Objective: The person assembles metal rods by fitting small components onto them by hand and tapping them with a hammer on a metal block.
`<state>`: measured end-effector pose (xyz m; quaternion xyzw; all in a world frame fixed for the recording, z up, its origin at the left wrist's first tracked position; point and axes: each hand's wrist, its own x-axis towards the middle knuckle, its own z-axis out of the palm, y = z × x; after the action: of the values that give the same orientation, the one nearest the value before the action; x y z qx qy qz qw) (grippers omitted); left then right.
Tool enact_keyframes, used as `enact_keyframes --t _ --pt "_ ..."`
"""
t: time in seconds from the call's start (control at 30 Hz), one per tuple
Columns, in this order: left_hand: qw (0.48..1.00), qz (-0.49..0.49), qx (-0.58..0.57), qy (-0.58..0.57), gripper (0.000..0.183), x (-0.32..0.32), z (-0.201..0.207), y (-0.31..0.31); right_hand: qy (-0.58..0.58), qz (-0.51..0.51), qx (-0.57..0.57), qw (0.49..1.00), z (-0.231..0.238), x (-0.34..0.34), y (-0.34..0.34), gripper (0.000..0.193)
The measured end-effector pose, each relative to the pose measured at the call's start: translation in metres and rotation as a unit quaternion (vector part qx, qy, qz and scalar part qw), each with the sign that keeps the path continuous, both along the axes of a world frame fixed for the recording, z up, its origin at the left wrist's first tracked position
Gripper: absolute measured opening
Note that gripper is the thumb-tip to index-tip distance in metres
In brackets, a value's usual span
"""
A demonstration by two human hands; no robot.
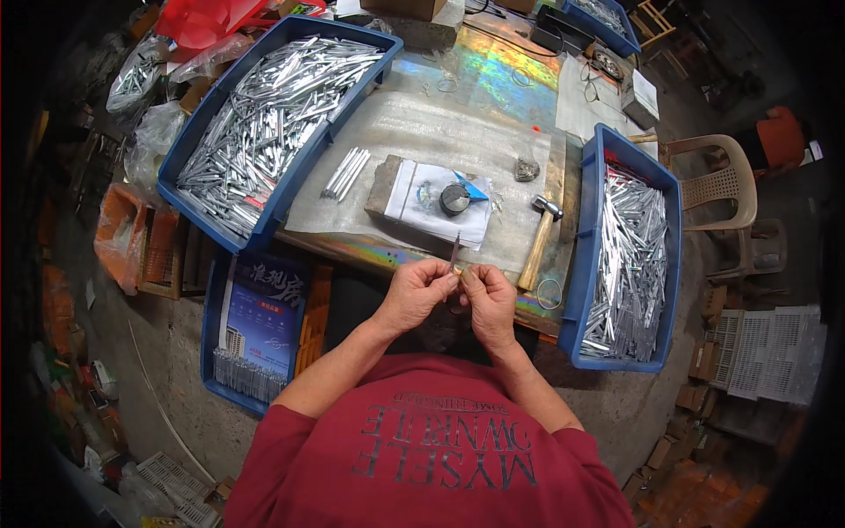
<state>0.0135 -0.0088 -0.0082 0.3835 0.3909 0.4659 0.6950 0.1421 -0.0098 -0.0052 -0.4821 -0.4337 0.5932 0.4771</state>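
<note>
My left hand (418, 290) is closed in a pinch on a slim metal piece (455, 253), whose thin tip points up and away from me. My right hand (490, 304) is right beside it, thumb and fingers pressed together near the lower end of the piece; what exactly lies in that pinch is hidden. Just beyond the fingers sits a block covered with white paper (414, 211). On it stands a dark round metal cylinder (455, 200) beside a blue triangular scrap (473, 187). Left of the block, several slim silvery pieces (347, 173) lie side by side.
A hammer (540, 238) with a wooden handle lies right of the block, near a small grey lump (526, 169). Blue bins of silvery metal pieces flank the table, one left (327, 139) and one right (585, 229). Plastic chairs (744, 185) stand at the right.
</note>
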Motion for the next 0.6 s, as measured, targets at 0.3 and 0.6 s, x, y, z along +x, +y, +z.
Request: enact_keyframes --t 0.3,0.6 --pt "0.999 -0.03 0.013 0.035 0.012 -0.006 0.005 0.0 -0.187 0.149 0.042 0.97 0.007 0.019 0.013 0.016" --pt "0.999 -0.032 0.0 0.028 0.013 -0.008 0.004 -0.001 -0.111 0.2 -0.054 0.972 0.0 0.02 0.012 0.019"
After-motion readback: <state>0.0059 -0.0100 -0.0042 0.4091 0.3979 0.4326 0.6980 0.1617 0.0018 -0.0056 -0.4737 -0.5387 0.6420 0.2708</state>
